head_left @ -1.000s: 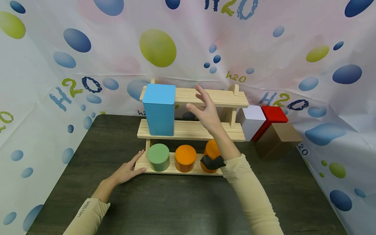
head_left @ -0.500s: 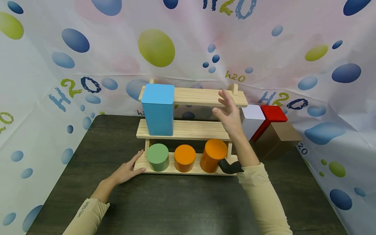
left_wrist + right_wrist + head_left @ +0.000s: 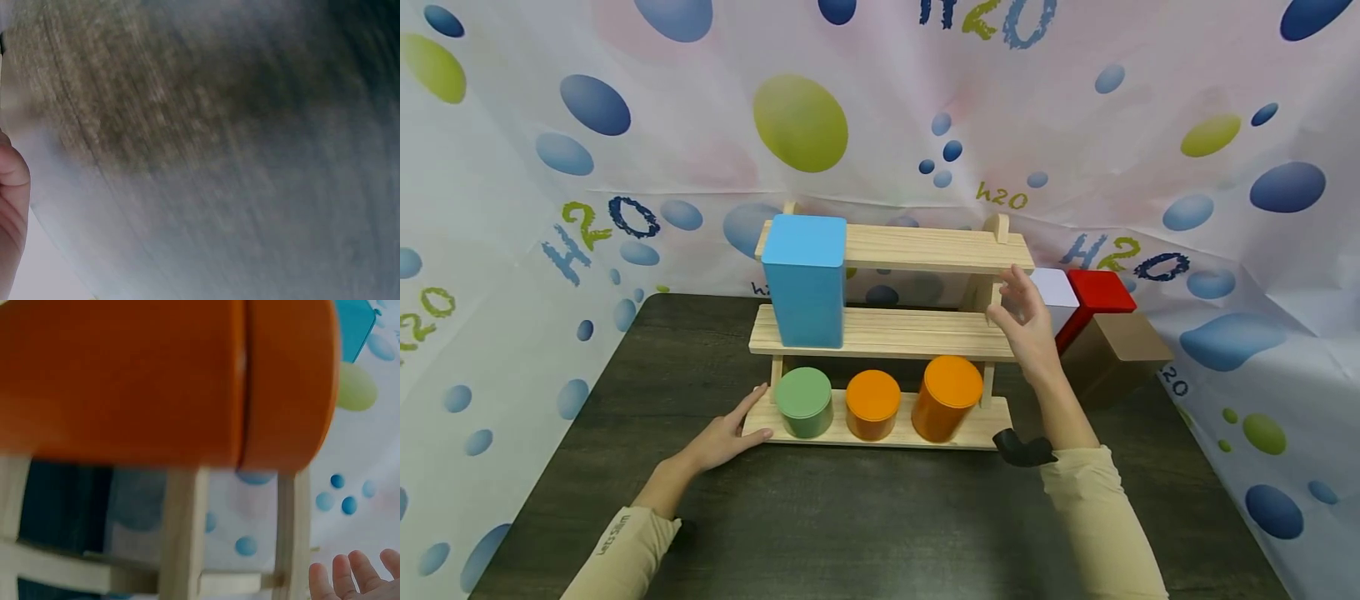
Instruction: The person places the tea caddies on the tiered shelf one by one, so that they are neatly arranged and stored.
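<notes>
A three-tier wooden shelf [image 3: 925, 332] stands on the dark table. My left hand [image 3: 722, 437] rests against the left end of its bottom board, thumb by the front edge. In the left wrist view only part of that hand [image 3: 12, 194] shows. At the shelf's right side is my right hand [image 3: 1033, 333], with nothing in it and thumb apart from the fingers. The right wrist view shows its fingertips [image 3: 350, 578] beyond a near orange canister [image 3: 125, 381]. On the bottom board stand a green canister [image 3: 805, 404], a short orange canister [image 3: 872, 406] and a taller orange canister [image 3: 947, 400].
A tall blue square canister [image 3: 805, 283] stands on the middle board's left end. Right of the shelf are a white box-shaped canister [image 3: 1056, 296], a red one [image 3: 1097, 293] and a brown one [image 3: 1116, 358]. A patterned sheet [image 3: 880, 108] hangs behind.
My right hand has moved right and down, from before the upper boards to the shelf's right side. The left hand has stayed in place, and the canisters have not moved.
</notes>
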